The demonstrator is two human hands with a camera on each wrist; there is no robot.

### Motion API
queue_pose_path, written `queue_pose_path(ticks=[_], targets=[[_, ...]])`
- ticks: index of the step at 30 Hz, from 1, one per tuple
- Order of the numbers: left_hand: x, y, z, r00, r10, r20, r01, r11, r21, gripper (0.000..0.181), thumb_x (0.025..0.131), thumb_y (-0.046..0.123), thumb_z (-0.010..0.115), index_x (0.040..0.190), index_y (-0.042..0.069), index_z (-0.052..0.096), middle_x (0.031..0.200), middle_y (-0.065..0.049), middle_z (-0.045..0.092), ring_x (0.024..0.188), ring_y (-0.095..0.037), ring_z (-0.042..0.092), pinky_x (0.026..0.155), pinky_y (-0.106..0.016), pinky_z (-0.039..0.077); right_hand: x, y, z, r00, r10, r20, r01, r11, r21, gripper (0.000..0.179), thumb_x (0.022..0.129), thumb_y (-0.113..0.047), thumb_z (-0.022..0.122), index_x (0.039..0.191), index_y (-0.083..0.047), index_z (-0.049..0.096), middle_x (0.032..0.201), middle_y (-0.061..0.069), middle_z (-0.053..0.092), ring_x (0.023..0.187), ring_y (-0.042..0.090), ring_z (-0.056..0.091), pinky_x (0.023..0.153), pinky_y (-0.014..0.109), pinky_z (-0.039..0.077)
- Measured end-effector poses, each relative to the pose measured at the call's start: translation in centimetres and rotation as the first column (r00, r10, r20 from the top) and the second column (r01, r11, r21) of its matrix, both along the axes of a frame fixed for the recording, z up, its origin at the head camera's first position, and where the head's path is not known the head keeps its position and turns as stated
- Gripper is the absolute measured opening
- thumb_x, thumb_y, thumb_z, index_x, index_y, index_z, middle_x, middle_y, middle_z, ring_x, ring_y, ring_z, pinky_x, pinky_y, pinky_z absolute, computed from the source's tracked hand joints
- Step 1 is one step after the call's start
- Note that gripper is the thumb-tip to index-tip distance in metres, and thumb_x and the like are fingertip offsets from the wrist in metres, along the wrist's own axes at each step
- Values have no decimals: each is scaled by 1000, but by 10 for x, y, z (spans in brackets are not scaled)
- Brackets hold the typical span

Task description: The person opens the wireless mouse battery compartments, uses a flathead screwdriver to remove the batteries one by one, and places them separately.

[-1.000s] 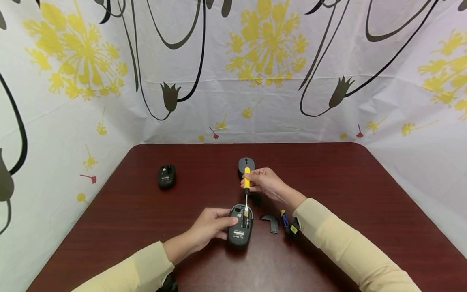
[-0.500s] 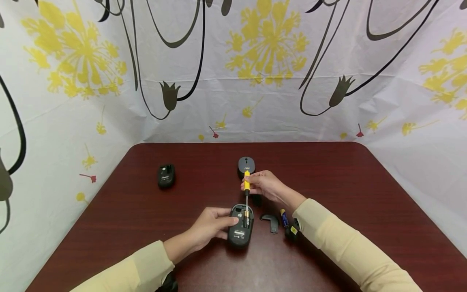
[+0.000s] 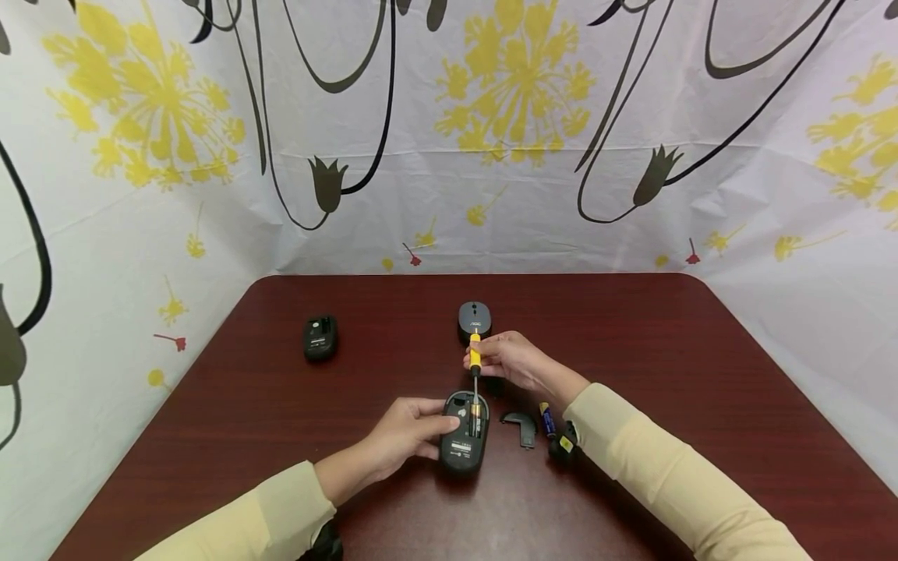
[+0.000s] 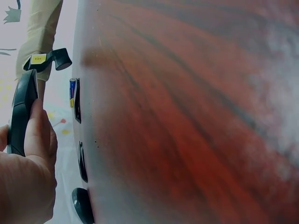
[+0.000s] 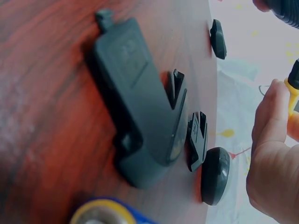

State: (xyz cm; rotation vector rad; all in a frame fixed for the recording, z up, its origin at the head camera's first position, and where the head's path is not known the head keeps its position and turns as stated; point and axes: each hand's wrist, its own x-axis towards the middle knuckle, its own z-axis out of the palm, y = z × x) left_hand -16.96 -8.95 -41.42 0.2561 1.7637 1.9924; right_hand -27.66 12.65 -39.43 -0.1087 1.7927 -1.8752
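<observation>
My left hand (image 3: 400, 438) grips a dark computer mouse (image 3: 459, 458), underside up, with its battery bay uncovered. A battery (image 3: 476, 417) sits in that bay. In the left wrist view the mouse (image 4: 21, 112) appears edge-on, between thumb and fingers. My right hand (image 3: 517, 360) pinches a yellow-handled screwdriver (image 3: 475, 352). Its metal shaft points down, and the tip is at the battery's far end; whether they touch is too small to tell. The right wrist view catches only part of the screwdriver (image 5: 293, 84) at the edge, above the right hand (image 5: 273, 168).
An L-shaped battery cover (image 3: 522, 428) and a loose blue battery (image 3: 546, 419) lie right of the held mouse. Another cover (image 5: 197, 142) lies farther off. A grey mouse (image 3: 474, 313) stands behind the right hand, and an upturned black mouse (image 3: 320, 339) is at far left on the table (image 3: 393, 312).
The screwdriver's handle and my right hand have come slightly down and nearer to me; more of the grey mouse shows behind. My left hand and the held mouse have hardly moved.
</observation>
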Motion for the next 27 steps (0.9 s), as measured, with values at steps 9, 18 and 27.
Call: queue_pose_path(ticks=[9,18,27], targets=[[0,-2,0,1000,-4,6,4,1000,6,42,92,8,64,127,-14,55,108,-23,67,93,-27,68,74,-42,58,2,2,3,999,-26,-41,25,1000,-13,43,102,-18,54,127,17,51,93,10,70,82,13,68,74,25,57],[-1,-5,2,1000,9,5,-9,1000,-8,44,92,10,64,129,-12,54,108,-21,68,92,-26,68,74,-40,58,6,5,24,974,-117,-196,106,992,-66,39,100,-16,56,127,12,52,103,19,68,93,20,68,82,32,56],[-1,-7,2,1000,11,10,-11,1000,-10,46,93,12,64,131,-11,53,111,-21,67,95,-26,68,75,-39,58,18,8,34,892,-113,-438,103,994,-46,35,98,-21,61,121,5,58,110,26,65,98,25,67,82,39,56]])
